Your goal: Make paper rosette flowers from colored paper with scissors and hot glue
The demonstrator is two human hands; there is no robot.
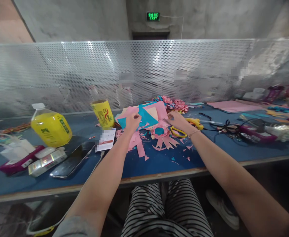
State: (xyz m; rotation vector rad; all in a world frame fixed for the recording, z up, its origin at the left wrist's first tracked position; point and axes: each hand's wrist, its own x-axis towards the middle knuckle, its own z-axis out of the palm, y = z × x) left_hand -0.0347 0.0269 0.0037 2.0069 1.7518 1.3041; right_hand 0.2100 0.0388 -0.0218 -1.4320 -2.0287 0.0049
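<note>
My left hand (133, 120) is closed in a pinch at a cut piece of blue paper (148, 119), which lies over pink and cream sheets. Just to the right, my right hand (177, 118) has its fingers curled together at the edge of a pink sheet (162, 110); what they hold, if anything, is hidden. Below that hand lie yellow-handled scissors (179, 132), partly covered. In front of my hands sits a pink paper rosette (159, 131) with a blue centre and ribbon tails. Pink paper strips (140, 148) and scraps lie beside it.
A yellow roll (103, 113), a jug of yellow liquid (52, 126), a phone (72, 161) and a tissue pack (21, 158) stand left. Finished rosettes (171, 103) are piled behind the sheets. A perforated metal screen (144, 72) borders the table's back. Cables and another tissue pack (257, 133) lie right.
</note>
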